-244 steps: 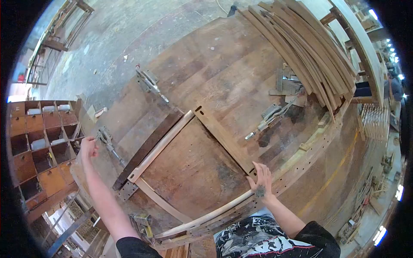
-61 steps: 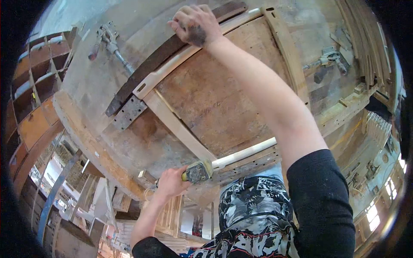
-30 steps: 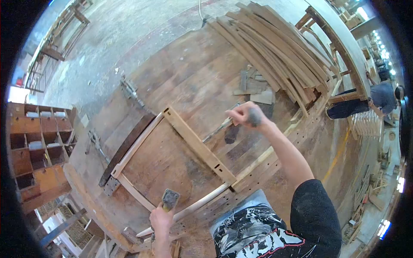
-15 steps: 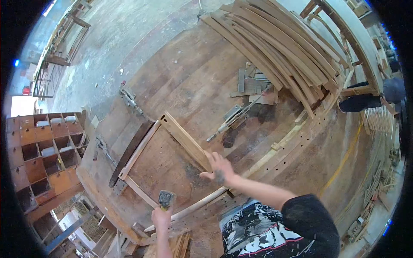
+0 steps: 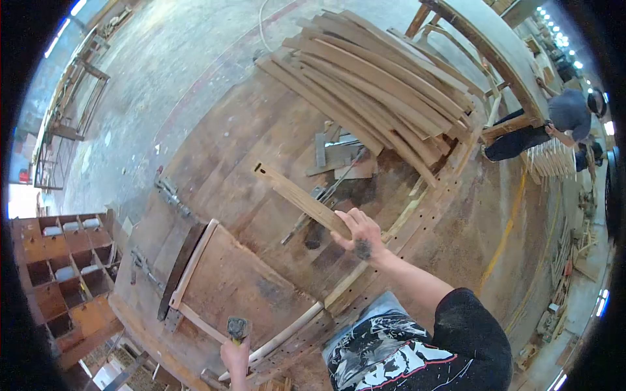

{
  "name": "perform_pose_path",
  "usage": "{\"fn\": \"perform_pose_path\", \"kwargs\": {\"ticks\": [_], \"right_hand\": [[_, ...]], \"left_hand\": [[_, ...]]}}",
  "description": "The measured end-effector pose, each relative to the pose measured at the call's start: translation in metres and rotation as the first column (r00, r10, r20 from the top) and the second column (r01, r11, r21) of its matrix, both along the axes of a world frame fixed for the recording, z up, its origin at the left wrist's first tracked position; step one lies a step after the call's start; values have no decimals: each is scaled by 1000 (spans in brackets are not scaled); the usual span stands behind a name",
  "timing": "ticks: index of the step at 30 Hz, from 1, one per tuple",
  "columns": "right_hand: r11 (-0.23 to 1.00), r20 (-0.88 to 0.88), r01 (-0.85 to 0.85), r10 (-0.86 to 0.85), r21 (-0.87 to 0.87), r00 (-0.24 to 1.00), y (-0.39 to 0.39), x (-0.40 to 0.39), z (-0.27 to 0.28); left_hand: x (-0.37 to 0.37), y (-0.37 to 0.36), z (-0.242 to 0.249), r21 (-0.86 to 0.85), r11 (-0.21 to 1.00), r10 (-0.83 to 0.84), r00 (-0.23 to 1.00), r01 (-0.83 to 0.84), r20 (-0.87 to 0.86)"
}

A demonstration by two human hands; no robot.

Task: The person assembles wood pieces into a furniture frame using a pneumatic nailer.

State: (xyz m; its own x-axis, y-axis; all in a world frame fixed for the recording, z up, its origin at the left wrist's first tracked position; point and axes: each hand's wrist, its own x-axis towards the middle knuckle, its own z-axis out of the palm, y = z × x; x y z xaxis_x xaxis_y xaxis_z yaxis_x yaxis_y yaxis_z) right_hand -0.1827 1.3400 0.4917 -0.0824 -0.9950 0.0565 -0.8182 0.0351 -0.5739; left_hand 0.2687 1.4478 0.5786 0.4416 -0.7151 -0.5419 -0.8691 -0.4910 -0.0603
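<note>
No readable text.
Shirt below the workbench carries a black-and-white graphic print, letters not legible; no labels, numbers or signs elsewhere.

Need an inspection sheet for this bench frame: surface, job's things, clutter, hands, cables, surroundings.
Surface: worn wooden workbench, stained, with rows of holes along its near edge.
Job's things: flat wooden rail, lifted off a partial frame lying on the bench; mallet.
Clutter: stack of curved wooden slats; metal clamps; metal pieces.
Hands: right hand grips the rail's near end; left hand holds the mallet upright.
Cables: one cord on the floor.
Surroundings: cubby shelves; concrete floor; another person bent over at the right.
</note>
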Motion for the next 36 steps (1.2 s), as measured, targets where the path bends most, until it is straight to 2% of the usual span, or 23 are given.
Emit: {"fn": "perform_pose_path", "kwargs": {"ticks": [3, 5, 6, 7, 9, 12, 13, 14, 15, 17, 20, 22, 24, 26, 30, 32, 36], "right_hand": [[961, -96, 61, -90, -268, 991, -33, -61, 8], [913, -298, 177, -296, -368, 908, -66, -115, 4], [898, -386, 249, -388, -363, 837, -80, -150, -9], [882, -468, 309, -455, -357, 758, -90, -179, -28], [930, -546, 202, -347, -308, 763, -91, -218, -61], [943, -384, 146, -259, -300, 886, -90, -223, -40], [886, -247, 178, -304, -429, 920, -85, -212, -20], [915, -250, 183, -284, -359, 926, -77, -210, -3], [912, -182, 159, -241, -379, 953, -66, -213, -7], [952, -58, 283, -291, -120, 955, -42, -170, 51], [969, 154, 213, -193, -122, 969, -6, -87, 72], [981, 207, 60, -21, -186, 978, 11, -23, 51], [981, 312, 183, -152, -71, 938, 25, 71, 40], [977, 355, 208, -177, -53, 918, 24, 138, 9], [959, 248, 284, -273, -9, 930, 33, 226, -66], [941, 179, 338, -334, 11, 925, 46, 241, -76], [898, 151, 440, -434, -13, 888, 77, 248, -91]], "left_hand": [[6, 5, -11, -2, 1000, 9, 1000, -9, -28], [-1, 2, -6, -3, 999, 36, 998, -36, -46], [-8, -1, -4, 17, 1000, 24, 999, -25, 46], [-10, -3, -3, 11, 1000, 8, 1000, -8, 22], [-11, -2, -1, 7, 1000, -9, 1000, 9, -10], [-9, -2, 0, 61, 998, 7, 999, -9, 32], [-4, 1, -7, 60, 998, 6, 1000, -8, 28], [4, 4, -15, 59, 998, 6, 1000, -7, 26], [13, 9, -16, 62, 998, 7, 1000, -8, 28], [14, 8, -11, 58, 998, -2, 1000, 1, 6], [6, -2, -1, 54, 999, -1, 999, 3, -41], [22, 5, -8, 62, 998, 3, 998, 1, -68], [35, 11, -12, 53, 998, -11, 993, 17, -120], [40, 12, -12, 35, 998, -40, 987, 45, -156], [63, 25, -23, -15, 999, -53, 961, 51, -271], [73, 27, -27, -19, 997, -77, 951, 75, -300], [77, 20, -29, -57, 996, -79, 912, 61, -403]]}}
